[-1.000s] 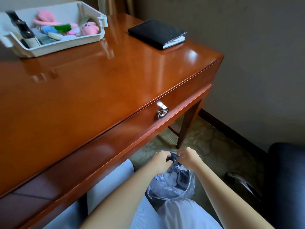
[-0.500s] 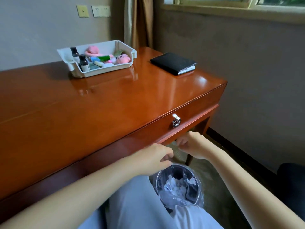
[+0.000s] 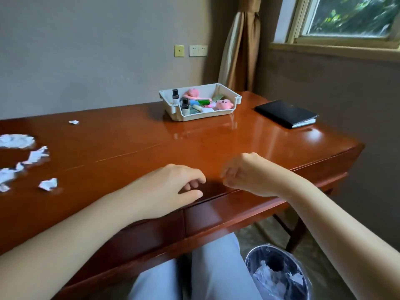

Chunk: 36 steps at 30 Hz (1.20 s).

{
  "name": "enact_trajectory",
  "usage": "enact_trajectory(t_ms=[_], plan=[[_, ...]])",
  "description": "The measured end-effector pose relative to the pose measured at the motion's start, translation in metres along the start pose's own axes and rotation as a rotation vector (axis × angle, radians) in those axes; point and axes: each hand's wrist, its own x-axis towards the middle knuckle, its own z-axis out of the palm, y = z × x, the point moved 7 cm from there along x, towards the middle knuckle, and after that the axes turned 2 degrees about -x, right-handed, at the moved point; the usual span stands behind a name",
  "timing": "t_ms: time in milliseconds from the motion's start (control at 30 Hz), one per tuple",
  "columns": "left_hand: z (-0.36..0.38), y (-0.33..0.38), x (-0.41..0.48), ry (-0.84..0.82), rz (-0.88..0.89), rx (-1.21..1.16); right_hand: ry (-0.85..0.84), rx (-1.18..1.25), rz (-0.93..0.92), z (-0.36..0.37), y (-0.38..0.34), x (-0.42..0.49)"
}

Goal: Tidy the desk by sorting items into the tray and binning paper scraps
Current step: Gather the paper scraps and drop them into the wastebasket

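While the left hand point(image 3: 173, 187) and right hand point(image 3: 245, 174) hover loosely curled and empty over the worktop point(image 3: 129, 144), paper scraps point(image 3: 34, 156) lie scattered at its left end. The tray point(image 3: 203, 116) sits at the back, the bin point(image 3: 249, 262) on the floor.

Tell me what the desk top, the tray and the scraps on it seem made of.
The desk top looks like reddish-brown wood or veneer under glossy varnish: window glare and the tray's reflection show on it. The tray is probably moulded plastic, off-white and matte, with thin walls. The scraps are crumpled white paper, sharply creased.
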Motion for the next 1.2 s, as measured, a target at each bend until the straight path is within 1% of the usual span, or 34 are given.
enact_trajectory(t_ms=[167,300,500,667,767,900,1100,1200], plan=[[-0.033,-0.062,-0.051,0.109,-0.184,0.021,-0.013,-0.007,-0.143,0.005,-0.059,0.035],[-0.049,-0.111,-0.092,0.183,-0.342,0.031,-0.055,-0.017,-0.248,0.023,-0.110,0.065],[-0.059,-0.169,-0.157,0.304,-0.537,0.065,-0.069,-0.011,-0.361,0.055,-0.179,0.105],[-0.069,-0.208,-0.215,0.462,-0.788,0.163,-0.097,-0.020,-0.436,0.085,-0.231,0.131],[-0.070,-0.229,-0.242,0.484,-0.896,0.214,-0.089,-0.032,-0.460,0.095,-0.258,0.145],[-0.064,-0.251,-0.265,0.518,-0.953,0.174,-0.074,-0.008,-0.502,0.107,-0.289,0.158],[-0.066,-0.265,-0.276,0.637,-0.901,0.159,-0.050,0.041,-0.497,0.123,-0.316,0.172],[-0.071,-0.277,-0.293,0.705,-0.922,0.145,-0.051,0.060,-0.538,0.129,-0.330,0.173]])
